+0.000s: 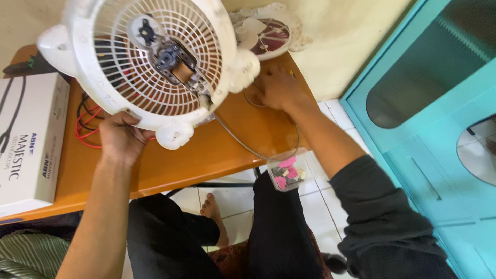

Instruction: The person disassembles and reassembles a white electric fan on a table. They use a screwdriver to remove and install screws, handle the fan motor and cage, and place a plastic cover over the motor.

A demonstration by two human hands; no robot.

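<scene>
My left hand (121, 138) grips the lower rim of a white round fan housing (150, 62), holding it tilted up over the orange table (206, 155). Through its grille shows a small motor with a copper coil (175, 64). My right hand (276, 88) rests fingers-down on the table's far right corner, beside the housing, touching a grey cable (268, 150) that loops along the table edge. What lies under its fingers is hidden.
A white cardboard box (28, 139) lies at the table's left. Red and black wires (85, 121) sit under the fan. A clear plastic box with pink bits (289, 173) rests on my knee. Another fan part (271, 36) leans on the wall. A teal cabinet (429, 129) stands right.
</scene>
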